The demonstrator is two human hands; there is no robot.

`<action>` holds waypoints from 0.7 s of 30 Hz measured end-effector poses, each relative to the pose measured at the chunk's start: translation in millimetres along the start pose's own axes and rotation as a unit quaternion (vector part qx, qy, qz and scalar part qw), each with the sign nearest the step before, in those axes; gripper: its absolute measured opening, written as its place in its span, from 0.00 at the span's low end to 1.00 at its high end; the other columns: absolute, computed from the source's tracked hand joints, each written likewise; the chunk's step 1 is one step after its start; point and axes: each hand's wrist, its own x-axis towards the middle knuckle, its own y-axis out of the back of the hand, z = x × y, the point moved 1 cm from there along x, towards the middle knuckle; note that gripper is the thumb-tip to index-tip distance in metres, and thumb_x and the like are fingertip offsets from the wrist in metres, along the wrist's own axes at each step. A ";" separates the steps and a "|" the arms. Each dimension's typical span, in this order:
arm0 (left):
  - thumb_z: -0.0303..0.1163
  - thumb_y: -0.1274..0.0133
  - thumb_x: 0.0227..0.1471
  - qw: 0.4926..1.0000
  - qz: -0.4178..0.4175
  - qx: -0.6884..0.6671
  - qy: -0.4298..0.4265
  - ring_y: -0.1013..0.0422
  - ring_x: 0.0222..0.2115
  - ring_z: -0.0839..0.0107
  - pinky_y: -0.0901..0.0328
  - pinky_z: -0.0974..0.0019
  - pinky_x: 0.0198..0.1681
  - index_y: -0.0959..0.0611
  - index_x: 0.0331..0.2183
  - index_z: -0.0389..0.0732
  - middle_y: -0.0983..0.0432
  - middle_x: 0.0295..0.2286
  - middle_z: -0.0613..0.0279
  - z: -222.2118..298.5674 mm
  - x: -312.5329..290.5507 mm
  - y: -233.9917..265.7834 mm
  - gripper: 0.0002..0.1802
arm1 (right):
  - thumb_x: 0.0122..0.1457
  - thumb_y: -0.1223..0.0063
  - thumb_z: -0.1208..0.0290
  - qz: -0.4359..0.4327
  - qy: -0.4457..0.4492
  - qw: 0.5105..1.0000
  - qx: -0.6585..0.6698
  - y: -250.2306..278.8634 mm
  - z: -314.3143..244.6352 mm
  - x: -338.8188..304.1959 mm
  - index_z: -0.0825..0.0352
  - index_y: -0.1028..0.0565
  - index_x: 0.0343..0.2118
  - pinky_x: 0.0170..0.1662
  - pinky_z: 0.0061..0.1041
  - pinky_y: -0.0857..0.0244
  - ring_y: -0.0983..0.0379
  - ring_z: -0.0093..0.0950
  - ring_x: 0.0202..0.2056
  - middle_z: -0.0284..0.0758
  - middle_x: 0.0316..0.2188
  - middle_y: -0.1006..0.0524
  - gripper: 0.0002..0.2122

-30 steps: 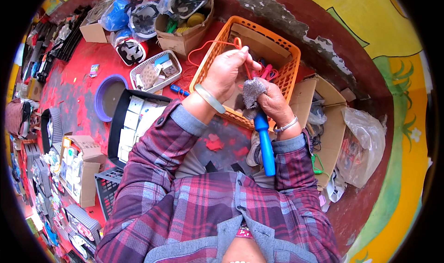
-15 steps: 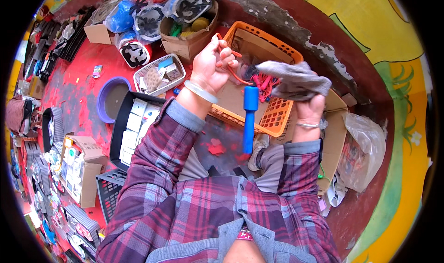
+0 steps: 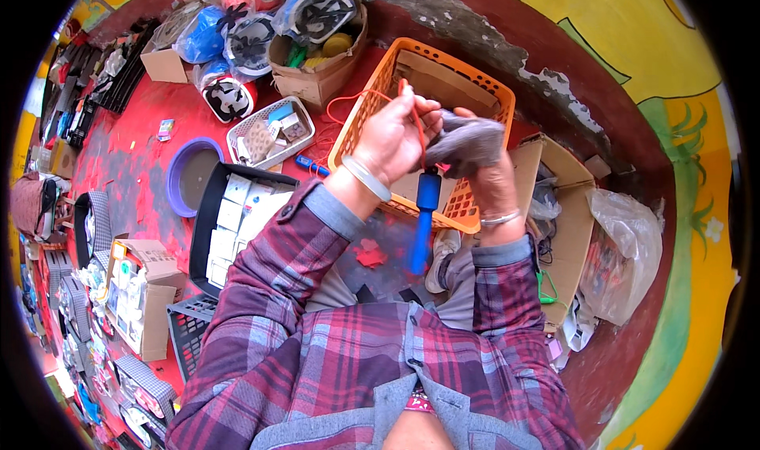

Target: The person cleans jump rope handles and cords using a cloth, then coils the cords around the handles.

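Note:
My left hand pinches the orange cord of a skipping rope. The rope's blue handle hangs below that hand, roughly upright. More of the cord runs left over the basket edge, towards a second blue handle on the floor. My right hand is closed on a crumpled grey cloth, which is close beside my left fingers and above the hanging handle. Whether the cloth touches the cord I cannot tell. Beneath both hands stands an orange plastic basket with cardboard inside.
Left of the basket are a white basket of small items, a purple basin and a black crate of white boxes. An open carton stands right, by the painted wall. Bagged helmets are piled at the back.
My right hand has brought the cloth left, next to my left hand. My left hand has come slightly nearer and right. The blue handle hangs a little lower.

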 end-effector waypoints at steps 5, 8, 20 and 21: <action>0.38 0.57 0.56 0.993 -0.015 0.118 -0.016 0.33 0.38 0.73 0.38 0.66 0.45 0.23 0.34 0.35 0.29 0.36 0.60 -24.2 1.2 4.8 0.15 | 0.49 0.47 0.77 0.015 0.078 0.963 -0.256 -18.9 21.6 -0.5 0.66 0.34 0.49 0.42 0.18 0.38 0.34 0.17 0.39 0.26 0.38 0.30 0.22; 0.38 0.56 0.55 0.987 -0.039 0.155 0.008 0.33 0.37 0.74 0.37 0.69 0.43 0.22 0.33 0.35 0.28 0.36 0.61 -24.1 -5.9 -6.2 0.15 | 0.49 0.47 0.79 -0.023 -0.016 0.979 -0.204 0.2 25.9 3.7 0.66 0.35 0.50 0.44 0.19 0.38 0.34 0.19 0.40 0.27 0.40 0.31 0.22; 0.36 0.56 0.55 0.993 0.014 0.096 -0.060 0.30 0.36 0.68 0.37 0.65 0.42 0.23 0.33 0.36 0.25 0.32 0.56 17.9 8.3 10.1 0.13 | 0.47 0.52 0.82 -0.081 0.024 0.964 -0.252 -12.6 31.4 -4.9 0.69 0.32 0.42 0.39 0.18 0.37 0.32 0.19 0.34 0.30 0.31 0.28 0.16; 0.36 0.56 0.55 0.995 0.012 0.084 -0.054 0.30 0.37 0.68 0.38 0.65 0.43 0.23 0.34 0.36 0.25 0.32 0.56 17.0 7.9 9.9 0.13 | 0.48 0.53 0.82 -0.074 0.027 0.968 -0.238 -14.4 31.6 -5.5 0.69 0.31 0.42 0.39 0.18 0.37 0.32 0.19 0.34 0.29 0.31 0.28 0.15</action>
